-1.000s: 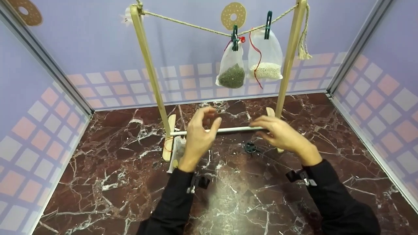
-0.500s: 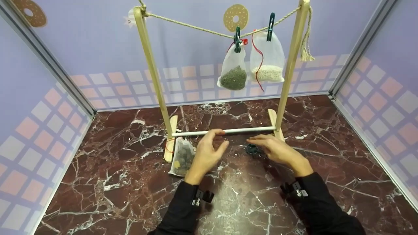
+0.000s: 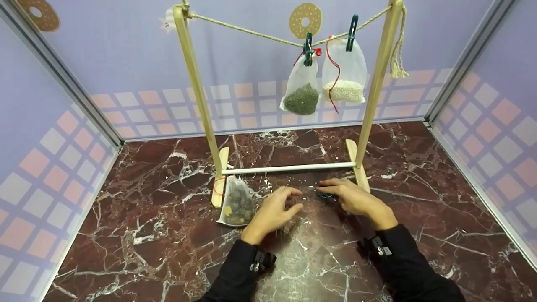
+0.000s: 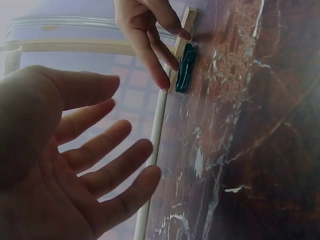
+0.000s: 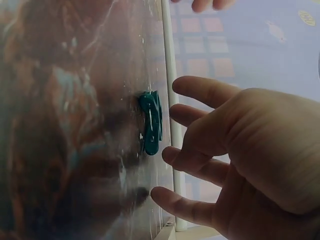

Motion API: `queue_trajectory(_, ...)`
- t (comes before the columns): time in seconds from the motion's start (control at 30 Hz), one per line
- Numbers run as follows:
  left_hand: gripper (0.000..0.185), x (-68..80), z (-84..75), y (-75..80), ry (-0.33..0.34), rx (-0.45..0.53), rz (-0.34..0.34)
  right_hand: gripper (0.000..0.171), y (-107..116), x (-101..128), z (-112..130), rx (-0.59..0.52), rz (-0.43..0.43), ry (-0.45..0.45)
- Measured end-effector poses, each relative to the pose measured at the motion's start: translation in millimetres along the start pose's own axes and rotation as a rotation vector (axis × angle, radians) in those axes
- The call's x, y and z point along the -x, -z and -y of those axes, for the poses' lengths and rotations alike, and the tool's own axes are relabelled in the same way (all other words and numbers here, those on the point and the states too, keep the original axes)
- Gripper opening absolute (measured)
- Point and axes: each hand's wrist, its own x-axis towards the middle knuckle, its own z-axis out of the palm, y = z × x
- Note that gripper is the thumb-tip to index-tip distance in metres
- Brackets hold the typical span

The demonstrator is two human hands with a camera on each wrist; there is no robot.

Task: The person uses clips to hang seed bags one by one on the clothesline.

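A dark green clothespin lies on the marbled tabletop. Just above it hovers my right hand, fingers spread and apart from the clip in the right wrist view; in the head view the hand partly hides it. My left hand holds nothing, its fingers loosely bent and thumb apart, beside a mesh bag of dark lumps and a yellowish piece. That bag lies by the left foot of a wooden rack. From the rack's rope hang a bag of green grains and a bag of whitish grains, both clipped with green clothespins.
The rack's left post and right post rise behind the hands. A white crossbar joins them low down. Patterned panels enclose the table at the back and both sides.
Both hands have come down and nearer from the white crossbar. The right hand is now over the loose clothespin, and the left has moved right, uncovering the mesh bag on the table.
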Motion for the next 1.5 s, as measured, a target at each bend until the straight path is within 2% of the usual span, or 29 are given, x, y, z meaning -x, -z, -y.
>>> queue_trajectory(0.23,0.038,3.4,-2.3,-5.1,0.046,-0.058,0.089,0.069,-2.8,2.0,-2.4,0.024,0.004,0.004)
queue_trajectory(0.37,0.039,4.0,-2.8,-6.2,0.054,-0.082,0.109,0.070,-2.4,2.7,-1.4,0.049,0.003,-0.005)
queue_trajectory(0.57,0.038,2.8,-1.1,-6.4,0.057,-0.095,0.115,0.064,-0.5,2.9,0.8,0.053,0.029,-0.022)
queue_trajectory(0.83,0.037,2.1,-0.1,-5.7,0.049,-0.102,0.127,0.055,-0.8,4.9,0.3,0.030,-0.018,0.036)
queue_trajectory(1.03,0.037,3.3,0.7,-5.5,0.061,-0.099,0.125,0.040,0.8,5.2,7.1,-0.001,0.053,-0.035)
queue_trajectory(1.27,0.041,3.8,1.6,-5.3,0.075,-0.117,0.128,0.052,1.3,4.4,14.7,-0.079,0.180,-0.110)
queue_trajectory(1.5,0.044,5.0,1.0,-4.6,0.072,-0.128,0.119,0.051,-3.4,-1.3,18.0,-0.046,0.140,-0.078)
